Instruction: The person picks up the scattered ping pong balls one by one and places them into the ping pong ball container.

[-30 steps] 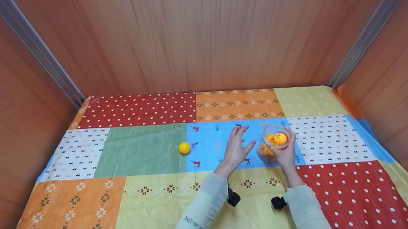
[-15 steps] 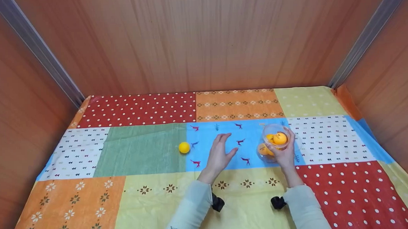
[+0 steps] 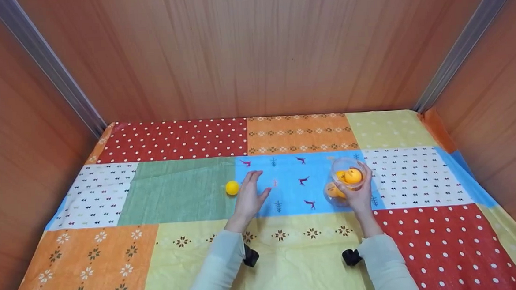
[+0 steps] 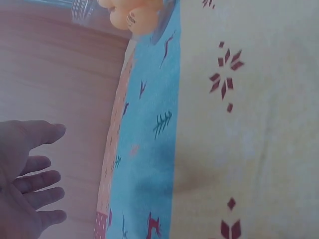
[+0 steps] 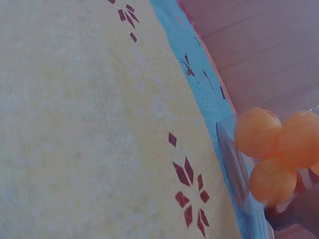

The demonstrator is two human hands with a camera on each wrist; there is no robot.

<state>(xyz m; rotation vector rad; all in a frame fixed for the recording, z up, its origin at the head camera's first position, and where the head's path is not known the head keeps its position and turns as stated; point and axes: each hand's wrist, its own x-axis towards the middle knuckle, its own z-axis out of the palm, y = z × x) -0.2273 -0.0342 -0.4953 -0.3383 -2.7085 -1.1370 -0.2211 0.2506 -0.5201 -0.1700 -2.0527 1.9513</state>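
Observation:
My right hand (image 3: pixel 360 192) grips a clear plastic container (image 3: pixel 342 163) on the blue patch of the cloth. Several orange ping-pong balls (image 3: pixel 353 176) lie inside it, and they also show through its wall as orange balls (image 5: pixel 272 181) in the right wrist view. A single yellow ball (image 3: pixel 232 188) rests on the cloth, near the border of the green and blue patches. Just right of that ball hovers my left hand (image 3: pixel 249 200), fingers extended and thumb apart, holding nothing. In the left wrist view the left hand (image 4: pixel 30 179) shows spread fingers.
A patchwork tablecloth (image 3: pixel 185 197) with several patterned squares covers the table. Wood-grain panels (image 3: pixel 253 52) stand behind it and at both sides, with metal strips (image 3: pixel 464 41) at the corners. Black wrist mounts (image 3: pixel 251 256) sit by both sleeves.
My left hand has moved left, from near the container to beside the yellow ball, its fingers still extended. The right hand and container have stayed in place.

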